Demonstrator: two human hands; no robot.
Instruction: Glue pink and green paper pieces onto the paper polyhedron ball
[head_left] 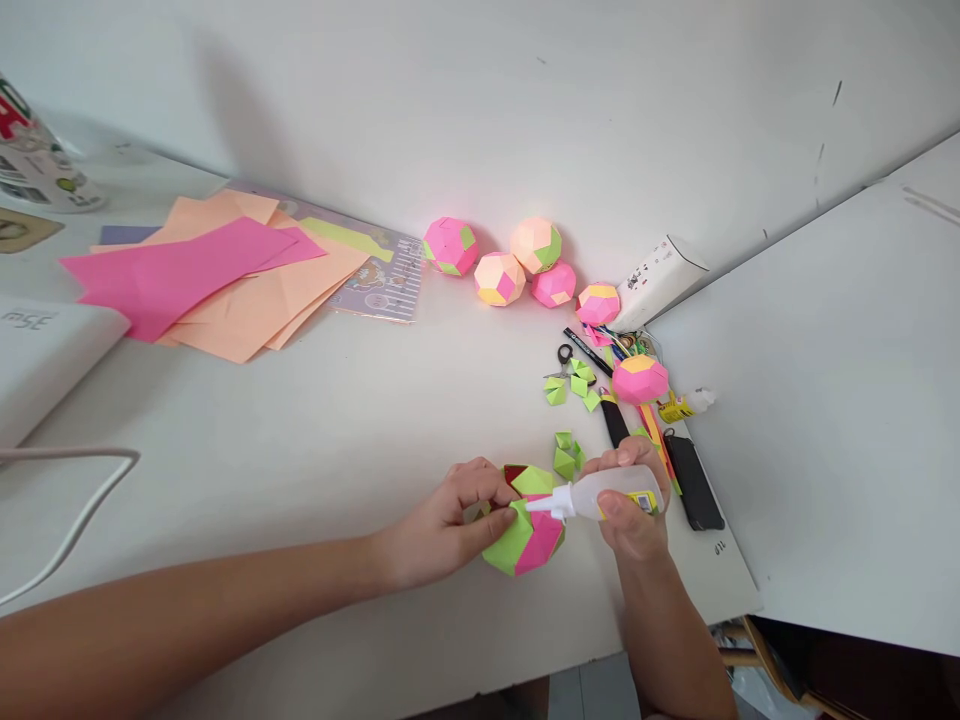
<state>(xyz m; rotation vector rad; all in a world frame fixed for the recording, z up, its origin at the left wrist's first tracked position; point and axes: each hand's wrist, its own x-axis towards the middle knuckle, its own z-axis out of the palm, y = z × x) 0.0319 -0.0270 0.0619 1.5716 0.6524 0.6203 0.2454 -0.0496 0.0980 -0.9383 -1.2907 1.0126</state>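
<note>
My left hand [469, 505] pinches the edge of a green and pink folded-paper ball [515, 545] that rests on the table near its front. A dark reddish opening shows at the ball's top left. In my right hand [634, 510] is a glue bottle [589, 495], tipped sideways with its white nozzle pointing left. The nozzle tip meets or nearly meets the green paper beside my left fingertips; whether glue comes out I cannot tell. Just behind the ball lie small folded green paper pieces [568, 455].
Finished paper balls [450, 246] line the wall. Scissors [564, 358], more green pieces [581, 378], a pen, a black case [695, 480] and a second glue bottle [686, 404] crowd the right side. Pink and peach paper sheets [202, 265] lie left, near a white device [45, 360] and cable [97, 510].
</note>
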